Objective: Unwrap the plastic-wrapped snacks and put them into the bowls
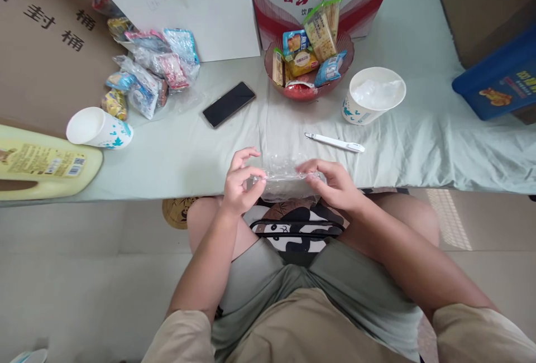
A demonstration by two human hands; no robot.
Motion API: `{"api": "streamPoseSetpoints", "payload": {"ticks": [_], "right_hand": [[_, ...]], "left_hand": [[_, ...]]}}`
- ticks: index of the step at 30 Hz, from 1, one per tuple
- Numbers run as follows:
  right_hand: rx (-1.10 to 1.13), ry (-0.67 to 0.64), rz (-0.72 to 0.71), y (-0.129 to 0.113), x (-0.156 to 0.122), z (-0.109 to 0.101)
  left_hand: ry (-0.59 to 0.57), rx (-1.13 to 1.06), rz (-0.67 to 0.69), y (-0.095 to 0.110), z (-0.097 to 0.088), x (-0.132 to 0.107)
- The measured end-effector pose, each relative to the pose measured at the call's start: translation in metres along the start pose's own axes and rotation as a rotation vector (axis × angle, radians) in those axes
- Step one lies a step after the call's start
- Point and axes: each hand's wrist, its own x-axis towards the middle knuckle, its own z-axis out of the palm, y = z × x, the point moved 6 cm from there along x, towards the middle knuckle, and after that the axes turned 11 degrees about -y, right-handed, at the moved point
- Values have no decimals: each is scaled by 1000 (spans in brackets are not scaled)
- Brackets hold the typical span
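Observation:
A clear plastic bag (287, 184) is stretched between my two hands at the front edge of the cloth-covered table, part of it hanging over the edge. My left hand (243, 181) pinches its left side between thumb and finger, the other fingers raised. On the right side, my right hand (333, 184) grips it the same way, fingertips slightly blurred. Whether anything lies inside the bag is hard to make out; it looks see-through and flat. Just beyond my right hand lies a white pen-like cutter (335, 142).
A black phone (229, 104), a red bowl (307, 94) of packaged snacks and a paper cup (366, 109) with plastic film stand farther back. At left are another paper cup (106, 131), a heap of snack packets (144, 75) and a yellow jug (84, 165). Boxes (180, 11) line the back.

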Motion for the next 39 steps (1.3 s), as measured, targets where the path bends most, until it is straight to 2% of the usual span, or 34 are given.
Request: {"api": "streamPoseSetpoints", "payload": {"ticks": [2,4,7,9,11,13,15,16,20,22,24,29,33,35,39], "right_hand": [[261,-44,137,13,0,8],[446,19,239,25,0,11],[608,40,242,30,4,15],[654,-7,228,28,8,19],[642,18,247,28,8,19],[601,73,277,32,7,16],[570,102,303,36,5,14],[560,99,307,37,5,13],[490,-23,285,35,6,14],[469,-60,263,32,6,15],[500,-37,238,30,6,13],[661,74,213,31,6,6],[672,53,160,28,7,1],[558,53,165,28,6,-3],[313,109,295,34,3,-8]], "left_hand": [[-10,-208,-85,-6,4,-1],[16,-413,-264,-19,10,0],[114,-616,-487,-36,16,2],[146,-726,-529,-40,18,4],[98,-844,-532,-40,22,5],[-34,-908,-549,-37,30,3],[-148,-877,-591,-34,37,-1],[-161,-843,-616,-35,38,-3],[-55,-703,-648,-41,31,-6],[-82,-604,-624,-43,28,-6],[-138,-541,-598,-43,27,-6],[-159,-743,-517,-35,23,-4],[-161,-830,-424,-28,18,3],[-185,-755,-403,-29,18,3],[-222,-382,-445,-36,19,-2]]}}
